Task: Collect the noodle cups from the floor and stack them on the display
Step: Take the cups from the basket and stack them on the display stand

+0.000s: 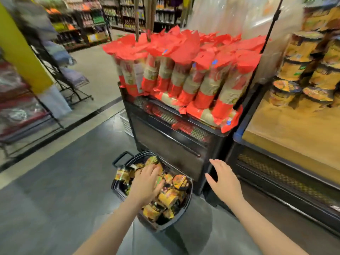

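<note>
My left hand (147,181) spread on yellow-black noodle cups (168,197) in black plastic floor basket (189,197), right hand (225,183) open beside basket: I should grip one cup firmly.

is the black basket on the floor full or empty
Full: the black basket is heaped to its rim with yellow noodle cups, and the left hand reaches down onto the pile.

Grey floor (55,190) (basket (117,188), seemingly black)

Yellow-black noodle cups (168,198) lie jumbled, apparently filling the floor basket (117,188).
</note>
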Available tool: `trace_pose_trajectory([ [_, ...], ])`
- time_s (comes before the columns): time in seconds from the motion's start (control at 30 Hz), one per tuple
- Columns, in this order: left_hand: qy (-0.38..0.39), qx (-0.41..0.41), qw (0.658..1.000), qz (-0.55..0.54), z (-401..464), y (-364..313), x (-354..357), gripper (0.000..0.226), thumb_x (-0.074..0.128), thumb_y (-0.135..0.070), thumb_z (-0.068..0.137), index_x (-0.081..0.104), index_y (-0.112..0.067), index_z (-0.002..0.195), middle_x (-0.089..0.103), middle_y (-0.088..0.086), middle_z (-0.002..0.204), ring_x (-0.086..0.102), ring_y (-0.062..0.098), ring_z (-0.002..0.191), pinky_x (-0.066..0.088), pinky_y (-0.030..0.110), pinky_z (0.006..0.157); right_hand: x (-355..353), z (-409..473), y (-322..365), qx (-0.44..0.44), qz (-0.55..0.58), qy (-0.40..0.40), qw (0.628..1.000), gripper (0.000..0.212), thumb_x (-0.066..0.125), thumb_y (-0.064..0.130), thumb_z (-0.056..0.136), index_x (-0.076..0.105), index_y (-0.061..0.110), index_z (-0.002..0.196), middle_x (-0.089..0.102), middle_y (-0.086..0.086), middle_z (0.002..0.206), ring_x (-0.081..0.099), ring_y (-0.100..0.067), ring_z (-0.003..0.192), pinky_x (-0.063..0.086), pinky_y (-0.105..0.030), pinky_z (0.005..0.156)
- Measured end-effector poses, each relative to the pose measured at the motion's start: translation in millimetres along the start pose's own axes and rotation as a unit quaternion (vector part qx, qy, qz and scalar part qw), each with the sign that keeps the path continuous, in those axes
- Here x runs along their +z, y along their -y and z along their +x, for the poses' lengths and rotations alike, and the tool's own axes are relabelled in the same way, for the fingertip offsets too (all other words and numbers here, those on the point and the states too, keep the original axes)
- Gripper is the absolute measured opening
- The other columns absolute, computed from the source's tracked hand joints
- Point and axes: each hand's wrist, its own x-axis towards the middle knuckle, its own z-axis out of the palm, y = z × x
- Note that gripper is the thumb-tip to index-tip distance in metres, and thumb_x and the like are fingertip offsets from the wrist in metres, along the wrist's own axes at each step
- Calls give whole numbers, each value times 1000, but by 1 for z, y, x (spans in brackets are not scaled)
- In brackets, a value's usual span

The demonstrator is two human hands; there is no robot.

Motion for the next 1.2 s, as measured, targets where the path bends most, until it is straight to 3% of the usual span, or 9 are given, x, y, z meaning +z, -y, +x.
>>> trace_pose_trajectory([
  [0.17,39,-46,998,-27,-46,97,-4,61,32,-58,91,56,-18,131,57,1,129,54,23,117,47,41,92,61,2,79,2,23,34,999,58,56,45,94,42,22,145,43,2,146,41,-17,134,42,-31,101],
  [0.33,32,-129,989,-60,-71,159,3,59,33,-57,89,61,-16,121,61,1,112,61,25,99,49,37,75,117,10,131,6,45,105,993,61,56,51,91,39,27,144,40,8,142,41,-14,130,45,-31,96],
  [0.43,59,-167,982,-73,-75,189,15,69,24,-61,89,60,-15,125,60,1,116,59,25,103,47,37,81,146,25,150,-3,46,153,987,64,53,56,89,36,28,144,36,8,144,37,-14,133,45,-32,97],
  [0.53,83,-161,981,-69,-62,213,23,70,23,-63,88,58,-18,129,59,0,119,57,24,106,47,37,86,171,47,162,3,55,183,982,66,53,61,86,35,31,143,33,8,145,36,-15,133,45,-31,97],
  [0.7,102,-144,981,-74,-17,256,42,61,30,-59,88,58,-21,127,59,-3,113,58,19,99,47,32,80,210,96,176,25,66,216,974,77,52,65,86,24,32,150,25,7,152,33,-14,136,41,-27,100],
  [0.83,110,-150,979,-79,13,287,69,57,35,-58,88,61,-23,123,59,-4,109,59,18,92,51,31,72,245,131,181,59,69,283,955,86,52,69,84,14,34,153,9,6,159,23,-19,144,43,-37,105],
  [1.0,160,-212,955,-133,34,318,123,73,34,-71,82,47,-28,140,48,-4,130,51,19,117,51,34,88,299,162,181,107,81,327,935,99,47,81,73,13,34,153,-1,4,160,16,-25,147,34,-42,111],
  [1.1,195,-224,939,-174,50,332,171,78,53,-66,83,26,-39,151,29,7,153,33,27,139,40,41,106,351,174,171,114,55,323,938,100,50,82,72,12,37,152,-2,0,161,8,-28,148,26,-43,116],
  [1.2,201,-240,929,-197,64,344,228,99,71,-60,74,12,-44,152,7,18,161,16,35,147,26,43,116,412,179,156,123,19,320,939,102,56,79,72,9,38,152,-9,-2,161,-1,-31,148,20,-45,117],
])
